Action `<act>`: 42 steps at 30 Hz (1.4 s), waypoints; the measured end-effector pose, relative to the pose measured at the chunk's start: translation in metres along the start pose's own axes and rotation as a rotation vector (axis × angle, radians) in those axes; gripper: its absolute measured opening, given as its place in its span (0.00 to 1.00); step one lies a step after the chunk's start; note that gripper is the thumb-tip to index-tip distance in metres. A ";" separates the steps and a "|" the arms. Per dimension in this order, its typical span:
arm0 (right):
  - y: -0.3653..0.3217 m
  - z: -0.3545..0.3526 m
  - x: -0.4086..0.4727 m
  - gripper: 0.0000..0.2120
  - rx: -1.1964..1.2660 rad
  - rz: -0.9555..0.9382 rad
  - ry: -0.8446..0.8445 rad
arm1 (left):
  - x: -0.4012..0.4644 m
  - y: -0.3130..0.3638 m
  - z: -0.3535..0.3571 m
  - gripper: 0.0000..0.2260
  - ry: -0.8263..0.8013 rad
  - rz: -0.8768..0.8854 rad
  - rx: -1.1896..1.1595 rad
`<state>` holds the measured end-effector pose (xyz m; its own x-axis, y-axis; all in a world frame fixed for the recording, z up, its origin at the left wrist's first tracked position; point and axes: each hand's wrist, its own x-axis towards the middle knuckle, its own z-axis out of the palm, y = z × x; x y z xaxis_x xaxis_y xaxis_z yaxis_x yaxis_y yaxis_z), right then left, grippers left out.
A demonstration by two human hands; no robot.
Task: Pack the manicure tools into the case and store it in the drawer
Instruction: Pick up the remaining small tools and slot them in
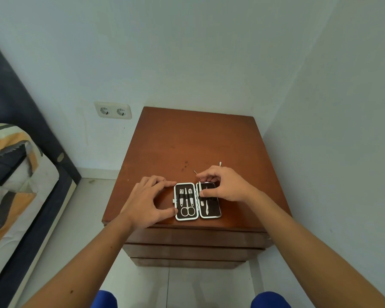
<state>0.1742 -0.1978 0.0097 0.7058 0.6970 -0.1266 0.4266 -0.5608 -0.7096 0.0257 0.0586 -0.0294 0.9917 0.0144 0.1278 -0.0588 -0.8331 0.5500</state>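
Note:
An open manicure case (197, 201) with a white rim and dark lining lies near the front edge of the brown nightstand top (187, 141). Its left half holds clippers and scissors (187, 211); the right half holds a slim metal tool (207, 206). My left hand (149, 201) steadies the case's left side with thumb and forefinger. My right hand (222, 184) rests over the right half, fingers pinching a thin metal tool (196, 172) whose tip pokes out. A small white-tipped stick (220, 164) shows just behind that hand.
The nightstand has several shut drawers (193, 241) below its front edge. Walls stand close behind and to the right. A bed with a striped cover (11, 174) is at the left, and a double wall socket (113, 111) sits left of the nightstand.

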 end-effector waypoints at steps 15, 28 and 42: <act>0.003 0.017 -0.036 0.27 -0.193 -0.078 0.026 | -0.001 0.000 0.000 0.34 -0.006 0.006 0.001; 0.006 0.017 -0.043 0.25 -0.084 -0.078 0.032 | -0.001 0.001 0.000 0.33 -0.004 0.001 0.007; 0.047 -0.032 -0.002 0.28 -0.013 0.153 0.354 | -0.001 -0.003 0.003 0.34 0.001 0.010 0.003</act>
<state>0.2106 -0.2400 -0.0014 0.9123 0.4091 0.0184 0.3071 -0.6537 -0.6917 0.0256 0.0593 -0.0331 0.9909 0.0072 0.1342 -0.0680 -0.8347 0.5465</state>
